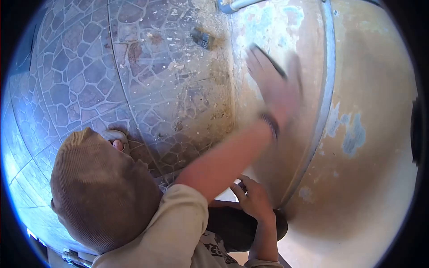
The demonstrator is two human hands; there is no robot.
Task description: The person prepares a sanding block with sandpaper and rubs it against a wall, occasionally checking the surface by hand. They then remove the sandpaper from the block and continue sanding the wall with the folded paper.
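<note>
My left hand [275,85], blurred by motion, reaches across to the stained wall [353,85], with a dark band on its wrist. Its fingers lie stretched over a dark, thin-edged flat piece [270,60], against a pale patch of peeling paint [270,27]. Most of that piece is hidden under the hand, so its kind does not show. Lower down, my right hand [254,198] is near my dark-clad knee [279,225], fingers curled together. Something small and dark shows at its fingertips, too little to name.
A pale pipe [330,58] runs down the wall, and another pipe [243,3] is at the top. On the stone-patterned floor [80,67], littered with paint flakes, lies a small dark block [201,39]. My brown-clad knee [103,187] and sandalled foot [117,142] are at left.
</note>
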